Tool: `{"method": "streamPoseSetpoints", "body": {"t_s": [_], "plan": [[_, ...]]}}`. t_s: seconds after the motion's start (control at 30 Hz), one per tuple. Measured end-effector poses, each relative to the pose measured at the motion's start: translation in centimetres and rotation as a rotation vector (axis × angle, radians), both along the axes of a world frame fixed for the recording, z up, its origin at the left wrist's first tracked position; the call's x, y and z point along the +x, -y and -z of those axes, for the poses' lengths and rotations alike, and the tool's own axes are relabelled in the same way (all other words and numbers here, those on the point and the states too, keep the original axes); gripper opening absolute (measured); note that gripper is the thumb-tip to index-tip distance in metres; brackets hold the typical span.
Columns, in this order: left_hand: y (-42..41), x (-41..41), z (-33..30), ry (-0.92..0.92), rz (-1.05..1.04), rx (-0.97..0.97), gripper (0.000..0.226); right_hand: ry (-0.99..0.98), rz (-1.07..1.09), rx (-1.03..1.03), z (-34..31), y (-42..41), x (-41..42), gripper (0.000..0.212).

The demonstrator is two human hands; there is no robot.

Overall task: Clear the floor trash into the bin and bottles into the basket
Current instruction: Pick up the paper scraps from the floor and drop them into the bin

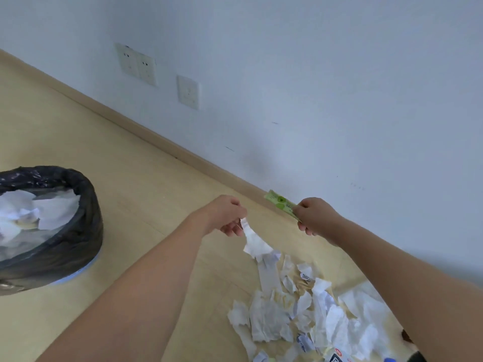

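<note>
The heap of torn paper scraps (308, 309) lies on the wooden floor (130, 205) nearest the viewer, between the two forearms and just below both hands. Above it, the left hand (227, 215) has its fingers (232, 229) curled, pinching the top of a white paper strip (253, 241) that hangs down toward the heap. The right hand (313, 216) is closed around one end of a green wrapper (281, 203), which sticks out to the left toward the skirting. Well apart to the left stands the bin (65, 246), lined with a black bag and holding crumpled white paper (39, 210). Beyond, the white wall (313, 74) carries sockets (136, 64).
</note>
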State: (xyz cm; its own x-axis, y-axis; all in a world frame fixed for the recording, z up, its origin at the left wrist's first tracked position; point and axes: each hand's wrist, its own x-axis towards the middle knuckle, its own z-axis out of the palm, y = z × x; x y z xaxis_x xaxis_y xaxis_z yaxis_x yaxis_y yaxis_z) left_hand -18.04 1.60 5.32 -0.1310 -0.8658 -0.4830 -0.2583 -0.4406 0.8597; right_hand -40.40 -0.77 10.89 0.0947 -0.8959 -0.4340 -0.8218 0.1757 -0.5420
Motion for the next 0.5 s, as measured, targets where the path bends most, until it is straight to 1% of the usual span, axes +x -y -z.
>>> {"method": "streamPoseSetpoints", "body": {"t_s": [0.1,0.13,0.2,0.3,0.4,0.5], "plan": [[-0.9,6.0,-4.5,-0.120,-0.237,-0.105,0.008,0.074,-0.008,0.029,-2.2,-0.2,4.8,0.029],[-1.7,8.2,-5.8,-0.136,-0.316,-0.146,0.008,0.106,-0.028,0.036,-2.8,-0.3,6.7,0.031],[-3.5,12.3,-7.6,-0.131,-0.429,-0.226,0.006,0.179,-0.083,0.025,-3.9,-0.7,10.5,0.027],[-7.0,18.9,-9.4,-0.108,-0.585,-0.305,0.005,0.294,-0.197,-0.015,-5.3,-1.5,16.9,0.016],[-11.0,25.4,-10.3,-0.063,-0.815,-0.344,0.006,0.351,-0.320,-0.025,-6.5,-3.0,23.8,0.013],[-14.6,30.8,-9.7,0.103,-0.946,-0.392,0.008,0.369,-0.446,-0.015,-6.5,-4.5,30.2,0.013]]}}
